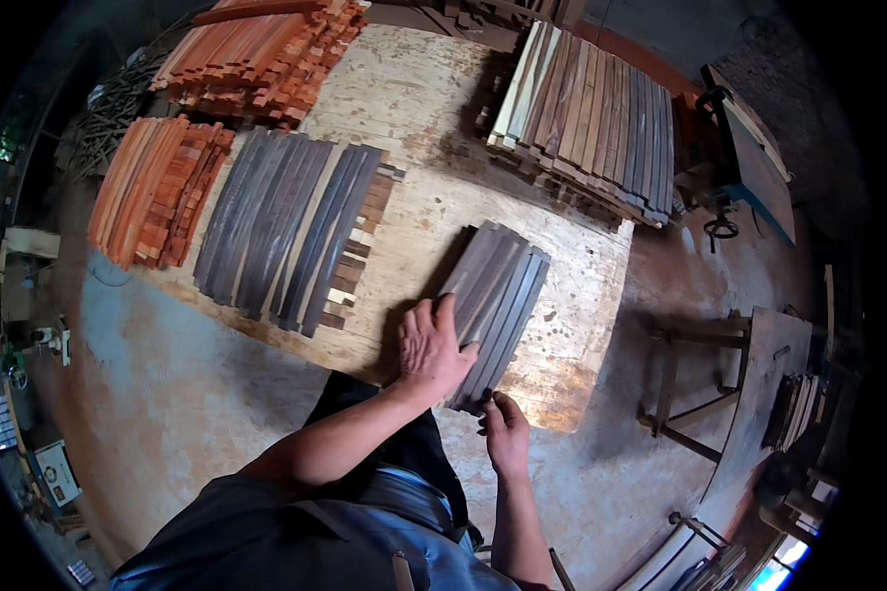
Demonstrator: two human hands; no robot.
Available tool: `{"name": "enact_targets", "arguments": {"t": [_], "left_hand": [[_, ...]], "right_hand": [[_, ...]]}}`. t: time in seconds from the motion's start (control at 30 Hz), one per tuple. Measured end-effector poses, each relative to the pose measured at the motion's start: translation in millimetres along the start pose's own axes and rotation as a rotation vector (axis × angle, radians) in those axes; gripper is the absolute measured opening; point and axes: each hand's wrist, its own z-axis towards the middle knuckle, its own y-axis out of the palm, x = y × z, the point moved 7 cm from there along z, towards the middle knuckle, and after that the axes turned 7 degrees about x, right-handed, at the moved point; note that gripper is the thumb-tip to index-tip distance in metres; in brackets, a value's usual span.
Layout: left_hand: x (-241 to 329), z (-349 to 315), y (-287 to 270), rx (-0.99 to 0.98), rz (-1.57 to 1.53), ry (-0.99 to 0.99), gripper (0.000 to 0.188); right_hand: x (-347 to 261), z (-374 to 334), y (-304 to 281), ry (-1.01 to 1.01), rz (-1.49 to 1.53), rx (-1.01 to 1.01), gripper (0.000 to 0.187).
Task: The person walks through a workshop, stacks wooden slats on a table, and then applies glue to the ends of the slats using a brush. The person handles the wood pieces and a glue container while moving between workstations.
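A small stack of dark wooden strips [503,295] lies slantwise on the near part of a worn plywood tabletop [443,207]. My left hand [432,355] rests against the left side of this stack, fingers spread and thumb over the top strips. At the stack's near end is my right hand [506,430], its fingers curled together. Something dark shows at those fingertips; whether it is a strip end or something else cannot be made out.
Left of my hands sits a wider pile of dark strips [276,227], beside reddish strips [153,192]. More reddish wood [266,54] is stacked at the far left, and mixed brown strips [591,113] at the far right. A wooden stand [700,394] is on the floor to the right.
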Motion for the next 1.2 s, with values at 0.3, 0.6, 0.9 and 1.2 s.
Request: {"name": "enact_targets", "arguments": {"t": [0.3, 0.6, 0.9, 1.2], "left_hand": [[0, -4, 13, -0.141, 0.072, -0.027, 0.095], [-16, -5, -4, -0.174, -0.106, 0.011, 0.081], [-118, -25, -136, 0.089, -0.161, -0.135, 0.062], [-247, -73, -102, 0.231, -1.452, -1.142, 0.025]], "right_hand": [[-39, 25, 26, -0.379, -0.153, -0.011, 0.030], [-75, 17, 57, -0.253, -0.005, -0.095, 0.046], [-109, 8, 67, -0.370, 0.032, -0.065, 0.050], [-119, -31, 185, -0.363, -0.236, -0.399, 0.049]]}}
